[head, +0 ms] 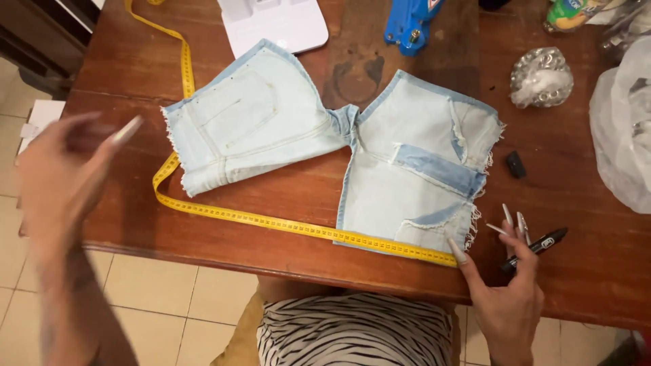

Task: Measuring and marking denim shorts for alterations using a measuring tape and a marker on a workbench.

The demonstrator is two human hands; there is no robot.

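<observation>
A pale blue denim piece [325,142], cut into two joined panels with frayed edges, lies flat on the wooden table [583,264]. A yellow measuring tape [298,226] runs along its lower edge and curls up past the left panel. My right hand [505,291] holds a black marker [536,248] between its fingers while one long-nailed finger presses the tape's end near the right panel's corner. My left hand [64,173] hovers blurred off the table's left edge, fingers apart, holding nothing.
At the back stand a white flat object [274,24] and a blue tool [410,24]. A clear bag of metal rings [541,78], a small black cap [515,165] and a large plastic bag [624,129] lie at right. Tiled floor lies below.
</observation>
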